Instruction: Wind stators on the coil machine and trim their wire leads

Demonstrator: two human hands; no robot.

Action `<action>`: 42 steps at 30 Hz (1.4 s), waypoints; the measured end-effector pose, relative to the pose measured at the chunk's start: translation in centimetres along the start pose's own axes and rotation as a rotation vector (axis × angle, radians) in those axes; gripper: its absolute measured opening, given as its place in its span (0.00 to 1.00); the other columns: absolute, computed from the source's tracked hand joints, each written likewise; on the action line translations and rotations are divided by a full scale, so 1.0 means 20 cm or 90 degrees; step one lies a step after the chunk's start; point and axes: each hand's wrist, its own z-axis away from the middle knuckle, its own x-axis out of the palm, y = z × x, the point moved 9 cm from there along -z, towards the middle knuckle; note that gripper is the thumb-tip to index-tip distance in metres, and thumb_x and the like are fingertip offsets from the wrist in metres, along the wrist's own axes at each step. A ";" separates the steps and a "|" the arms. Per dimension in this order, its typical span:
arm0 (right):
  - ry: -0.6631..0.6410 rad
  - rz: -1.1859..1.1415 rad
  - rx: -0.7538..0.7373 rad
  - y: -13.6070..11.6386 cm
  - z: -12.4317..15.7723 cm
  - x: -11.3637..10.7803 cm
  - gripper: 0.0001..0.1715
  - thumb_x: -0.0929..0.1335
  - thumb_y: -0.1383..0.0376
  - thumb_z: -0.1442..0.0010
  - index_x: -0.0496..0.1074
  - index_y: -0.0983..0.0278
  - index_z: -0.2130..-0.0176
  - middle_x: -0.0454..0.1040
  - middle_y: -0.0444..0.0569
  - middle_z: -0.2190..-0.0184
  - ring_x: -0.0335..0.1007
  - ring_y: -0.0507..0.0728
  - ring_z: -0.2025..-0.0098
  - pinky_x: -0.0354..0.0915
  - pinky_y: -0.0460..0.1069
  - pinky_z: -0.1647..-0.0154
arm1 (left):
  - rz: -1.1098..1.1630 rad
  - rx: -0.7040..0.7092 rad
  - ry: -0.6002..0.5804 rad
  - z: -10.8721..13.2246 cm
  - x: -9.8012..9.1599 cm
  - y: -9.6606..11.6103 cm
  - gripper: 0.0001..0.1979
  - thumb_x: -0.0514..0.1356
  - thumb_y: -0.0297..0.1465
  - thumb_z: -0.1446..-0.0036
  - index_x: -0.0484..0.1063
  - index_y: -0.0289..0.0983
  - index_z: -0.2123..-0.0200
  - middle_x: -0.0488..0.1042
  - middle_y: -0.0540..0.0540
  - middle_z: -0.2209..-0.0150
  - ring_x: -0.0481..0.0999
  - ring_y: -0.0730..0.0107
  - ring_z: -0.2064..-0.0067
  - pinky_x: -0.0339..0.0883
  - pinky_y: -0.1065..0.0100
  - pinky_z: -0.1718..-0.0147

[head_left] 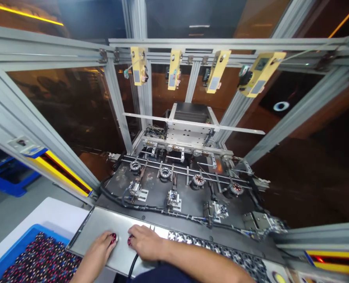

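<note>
My left hand [101, 247] rests on a steel plate [94, 230] at the machine's front, fingers pressed together and pointing right. My right hand [145, 241] lies just beside it, fingers curled under, its fingertips almost touching the left's. Red nails show on both. Whatever sits between the fingertips is hidden. A row of small round wound parts [192, 239] runs along the plate's edge to the right of my right hand. A black cable [132, 268] passes under my right wrist.
A blue bin [21, 243] full of small multicoloured parts stands at the lower left. Behind the plate, a winding machine holds several round stators [165, 172] on a rail. Yellow units [174, 68] hang from the aluminium frame [45, 43] above.
</note>
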 end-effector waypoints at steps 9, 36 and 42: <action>0.068 0.062 0.047 -0.05 -0.03 -0.21 0.10 0.64 0.63 0.35 0.72 0.66 0.58 0.76 0.53 0.58 0.70 0.58 0.57 0.70 0.51 0.62 | -0.083 0.028 0.055 -0.08 0.07 0.00 0.15 0.52 0.38 0.44 0.77 0.40 0.61 0.77 0.31 0.52 0.78 0.43 0.49 0.70 0.47 0.46; 0.010 0.103 0.693 1.46 1.85 -0.98 0.18 0.67 0.60 0.35 0.69 0.64 0.47 0.67 0.54 0.43 0.67 0.61 0.45 0.67 0.61 0.45 | -0.321 0.533 -0.246 -1.30 0.41 1.94 0.18 0.60 0.35 0.39 0.70 0.38 0.47 0.63 0.40 0.37 0.63 0.52 0.37 0.58 0.42 0.40; -0.009 0.098 0.683 1.48 1.83 -0.97 0.18 0.67 0.59 0.34 0.69 0.63 0.47 0.67 0.54 0.43 0.66 0.61 0.44 0.66 0.61 0.44 | -0.331 0.520 -0.275 -1.33 0.44 1.93 0.19 0.60 0.36 0.39 0.69 0.37 0.46 0.66 0.40 0.40 0.68 0.54 0.41 0.65 0.45 0.44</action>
